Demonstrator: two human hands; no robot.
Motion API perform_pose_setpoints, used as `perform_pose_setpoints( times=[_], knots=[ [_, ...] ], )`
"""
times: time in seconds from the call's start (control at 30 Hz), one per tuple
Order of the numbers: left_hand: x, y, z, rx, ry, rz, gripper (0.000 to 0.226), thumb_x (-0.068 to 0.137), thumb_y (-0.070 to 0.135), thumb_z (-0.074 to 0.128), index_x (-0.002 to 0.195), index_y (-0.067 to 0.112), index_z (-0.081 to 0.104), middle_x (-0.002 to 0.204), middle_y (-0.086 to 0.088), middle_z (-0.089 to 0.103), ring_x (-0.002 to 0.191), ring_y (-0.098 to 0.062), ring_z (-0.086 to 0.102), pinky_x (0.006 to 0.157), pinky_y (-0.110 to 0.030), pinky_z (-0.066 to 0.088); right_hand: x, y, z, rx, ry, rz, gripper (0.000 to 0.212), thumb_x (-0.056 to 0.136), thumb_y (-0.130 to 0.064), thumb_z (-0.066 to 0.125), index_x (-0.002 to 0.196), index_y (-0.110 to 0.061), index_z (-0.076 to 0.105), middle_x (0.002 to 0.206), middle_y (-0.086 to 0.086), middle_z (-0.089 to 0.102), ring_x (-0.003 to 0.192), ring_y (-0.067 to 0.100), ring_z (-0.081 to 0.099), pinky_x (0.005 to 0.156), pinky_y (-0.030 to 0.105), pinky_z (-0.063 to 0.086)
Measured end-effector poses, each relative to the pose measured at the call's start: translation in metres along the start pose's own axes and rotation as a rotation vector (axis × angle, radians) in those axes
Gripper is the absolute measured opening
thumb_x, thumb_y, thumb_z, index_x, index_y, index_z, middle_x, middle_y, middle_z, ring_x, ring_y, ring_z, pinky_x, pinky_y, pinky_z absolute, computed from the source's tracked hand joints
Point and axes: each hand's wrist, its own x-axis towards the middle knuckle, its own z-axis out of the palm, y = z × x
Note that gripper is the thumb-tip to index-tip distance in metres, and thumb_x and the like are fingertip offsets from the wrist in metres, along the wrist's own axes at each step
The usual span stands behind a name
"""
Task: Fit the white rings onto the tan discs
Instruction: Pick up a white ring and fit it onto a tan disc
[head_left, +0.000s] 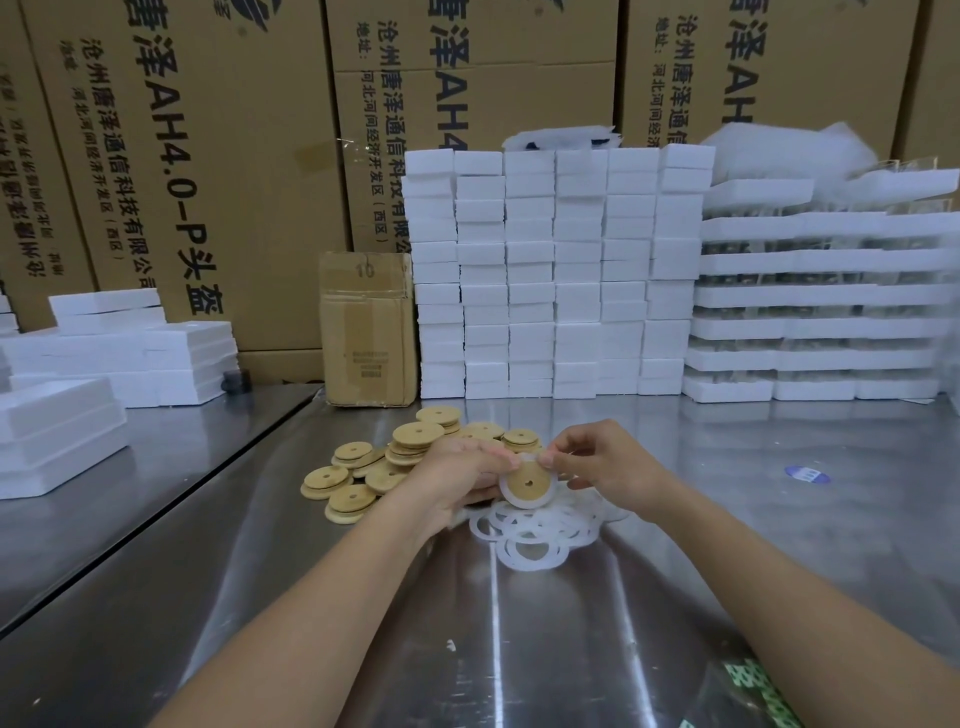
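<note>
My left hand (457, 475) holds a tan disc (529, 483) with a centre hole, tilted up toward me above the table. A white ring (522, 503) sits around the disc's rim. My right hand (605, 462) pinches the ring's top edge at the disc with thumb and forefinger. Below the hands lies a heap of loose white rings (535, 540). A pile of bare tan discs (374, 467) spreads left of and behind my left hand, some stacked.
The steel table (519, 649) has a seam running diagonally at the left. White foam blocks (556, 275) are stacked at the back, with foam trays (821, 296) to the right and left. A small cardboard box (366, 327) stands behind the discs, before large cartons.
</note>
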Motion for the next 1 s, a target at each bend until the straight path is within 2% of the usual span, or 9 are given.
perform_pose_setpoints(
  times=[0.17, 0.33, 0.4, 0.5, 0.67, 0.8, 0.87, 0.93, 1.0],
  knots=[
    [0.002, 0.002, -0.002, 0.023, -0.019, -0.031, 0.026, 0.084, 0.007, 0.089, 0.108, 0.003, 0.077, 0.107, -0.009, 0.083, 0.099, -0.019, 0.081, 0.077, -0.025, 0.064, 0.001, 0.0, -0.003, 0.021, -0.023, 0.002, 0.017, 0.092, -0.02, 0.082, 0.089, -0.004, 0.078, 0.085, 0.005, 0.078, 0.083, 0.012, 0.072, 0.08, 0.027, 0.061],
    [0.003, 0.002, -0.005, 0.043, -0.032, -0.029, 0.017, 0.084, 0.004, 0.089, 0.096, 0.005, 0.076, 0.107, -0.012, 0.083, 0.099, -0.021, 0.081, 0.077, -0.027, 0.064, 0.0, -0.001, -0.001, 0.027, -0.016, -0.017, 0.016, 0.094, -0.013, 0.079, 0.091, 0.003, 0.077, 0.096, 0.022, 0.077, 0.085, 0.018, 0.072, 0.08, 0.03, 0.063],
    [0.002, 0.002, -0.008, 0.073, -0.061, 0.001, 0.012, 0.084, 0.004, 0.089, 0.086, 0.009, 0.079, 0.105, -0.012, 0.083, 0.099, -0.023, 0.081, 0.077, -0.029, 0.065, -0.001, -0.001, 0.0, 0.038, -0.021, -0.014, 0.016, 0.095, -0.013, 0.077, 0.092, 0.003, 0.077, 0.097, 0.022, 0.077, 0.087, 0.018, 0.073, 0.08, 0.031, 0.063],
    [-0.001, 0.001, -0.012, 0.155, -0.099, 0.119, 0.018, 0.084, 0.005, 0.09, 0.076, 0.014, 0.077, 0.101, -0.012, 0.083, 0.099, -0.026, 0.081, 0.08, -0.032, 0.065, -0.004, -0.001, 0.001, 0.056, -0.045, 0.007, 0.017, 0.096, -0.019, 0.077, 0.093, -0.002, 0.077, 0.094, 0.012, 0.08, 0.089, 0.015, 0.075, 0.081, 0.031, 0.062],
    [-0.007, 0.001, -0.011, 0.38, -0.098, 0.347, 0.011, 0.089, 0.015, 0.088, 0.095, 0.021, 0.082, 0.094, -0.002, 0.082, 0.091, -0.014, 0.079, 0.073, -0.024, 0.061, -0.008, 0.001, -0.001, 0.048, -0.039, -0.004, 0.014, 0.096, -0.02, 0.078, 0.093, -0.007, 0.077, 0.091, 0.003, 0.08, 0.09, 0.01, 0.074, 0.088, 0.034, 0.062],
    [-0.01, 0.002, -0.008, 0.394, -0.105, 0.393, 0.031, 0.095, 0.009, 0.082, 0.114, 0.033, 0.083, 0.095, 0.003, 0.081, 0.096, -0.01, 0.078, 0.075, -0.022, 0.062, -0.006, 0.003, 0.001, 0.024, -0.023, -0.007, 0.017, 0.096, -0.02, 0.077, 0.096, -0.003, 0.075, 0.091, 0.001, 0.08, 0.088, 0.008, 0.073, 0.087, 0.032, 0.059],
    [-0.01, 0.001, -0.008, 0.43, -0.109, 0.419, 0.029, 0.097, 0.009, 0.079, 0.118, 0.028, 0.083, 0.1, 0.002, 0.08, 0.098, -0.009, 0.077, 0.079, -0.022, 0.062, -0.006, 0.004, 0.002, 0.014, -0.022, -0.007, 0.017, 0.097, -0.022, 0.077, 0.095, -0.005, 0.075, 0.093, 0.001, 0.081, 0.09, 0.008, 0.074, 0.086, 0.031, 0.06],
    [-0.01, 0.001, -0.007, 0.432, -0.114, 0.412, 0.024, 0.098, 0.011, 0.078, 0.119, 0.023, 0.084, 0.106, -0.006, 0.078, 0.101, -0.016, 0.078, 0.084, -0.03, 0.065, -0.006, 0.006, 0.002, 0.003, -0.016, -0.004, 0.016, 0.096, -0.024, 0.077, 0.094, -0.008, 0.075, 0.094, 0.002, 0.081, 0.091, 0.007, 0.074, 0.085, 0.031, 0.06],
    [-0.009, 0.001, -0.007, 0.44, -0.103, 0.414, 0.023, 0.098, 0.011, 0.078, 0.118, 0.021, 0.084, 0.108, -0.009, 0.078, 0.101, -0.017, 0.078, 0.082, -0.029, 0.065, -0.005, 0.007, 0.001, -0.012, -0.008, 0.002, 0.015, 0.096, -0.025, 0.078, 0.091, -0.011, 0.076, 0.093, 0.003, 0.08, 0.088, 0.007, 0.073, 0.085, 0.032, 0.059]
  ],
)
